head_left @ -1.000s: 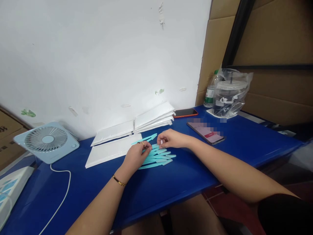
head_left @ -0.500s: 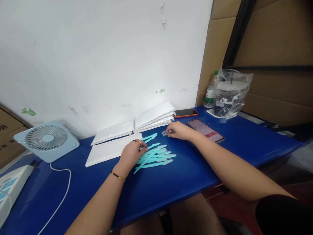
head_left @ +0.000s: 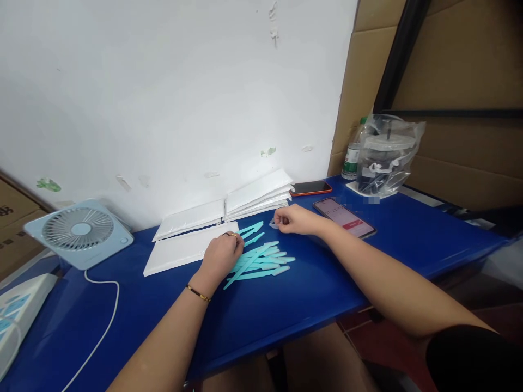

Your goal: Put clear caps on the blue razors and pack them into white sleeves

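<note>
Several turquoise eyebrow razors [head_left: 261, 260] lie crossed in a loose pile on the blue table [head_left: 286, 316]. My left hand [head_left: 223, 251] is closed on the handle of one eyebrow razor [head_left: 254, 239], whose blade end points right. Just behind it, more razors [head_left: 250, 230] stick out above the edge of a white packet [head_left: 175, 249]. My right hand [head_left: 289, 219] pinches at small clear plastic pieces [head_left: 273, 222], which look like blade covers; the fingers partly hide them.
White packets [head_left: 259, 190] are stacked by the wall. A black phone [head_left: 311, 188] and a lit phone [head_left: 343, 218] lie to the right, with a bagged cup [head_left: 386, 163] and a bottle [head_left: 351, 155] behind. A fan [head_left: 81, 231] and power strip [head_left: 24, 316] stand left.
The razor in my left hand has shifted slightly left and down, its blade end now nearer the fingers. My right hand has moved a little left over the clear pieces.
</note>
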Demonstrator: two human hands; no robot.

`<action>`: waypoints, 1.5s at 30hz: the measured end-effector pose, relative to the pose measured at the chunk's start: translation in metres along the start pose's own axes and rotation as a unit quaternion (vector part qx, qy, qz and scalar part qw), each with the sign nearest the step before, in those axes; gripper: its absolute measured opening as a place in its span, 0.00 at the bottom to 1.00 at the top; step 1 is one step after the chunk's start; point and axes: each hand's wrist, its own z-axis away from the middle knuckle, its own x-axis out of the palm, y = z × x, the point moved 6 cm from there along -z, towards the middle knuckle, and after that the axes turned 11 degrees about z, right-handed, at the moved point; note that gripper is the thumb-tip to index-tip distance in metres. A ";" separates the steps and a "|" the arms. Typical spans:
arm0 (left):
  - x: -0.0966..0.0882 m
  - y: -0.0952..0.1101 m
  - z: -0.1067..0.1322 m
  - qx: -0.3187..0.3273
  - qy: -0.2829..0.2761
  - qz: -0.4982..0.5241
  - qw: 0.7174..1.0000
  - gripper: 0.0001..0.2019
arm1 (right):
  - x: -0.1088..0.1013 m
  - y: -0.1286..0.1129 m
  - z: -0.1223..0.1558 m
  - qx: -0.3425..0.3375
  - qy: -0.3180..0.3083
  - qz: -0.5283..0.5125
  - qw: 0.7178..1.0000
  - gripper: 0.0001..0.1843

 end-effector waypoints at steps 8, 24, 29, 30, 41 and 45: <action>-0.012 -0.004 0.003 -0.021 0.021 0.158 0.987 0.15 | -0.009 -0.002 0.002 0.030 0.055 -0.127 0.990 0.09; -0.005 -0.001 0.003 0.014 -0.035 0.179 0.983 0.22 | -0.018 -0.023 0.005 -0.051 0.114 -0.101 0.987 0.07; -0.005 0.004 0.003 0.020 -0.041 0.173 0.984 0.23 | -0.010 -0.032 0.003 -0.084 0.095 -0.091 0.988 0.09; -0.004 0.006 0.004 0.025 -0.045 0.171 0.984 0.23 | -0.008 -0.036 0.003 -0.093 0.089 -0.089 0.988 0.10; -0.015 -0.003 0.001 0.016 0.043 0.052 0.998 0.15 | -0.022 0.004 0.002 0.002 0.135 0.015 0.991 0.09; -0.010 -0.016 -0.003 0.001 0.043 -0.001 0.999 0.13 | -0.015 0.029 -0.003 0.042 0.098 0.126 0.986 0.08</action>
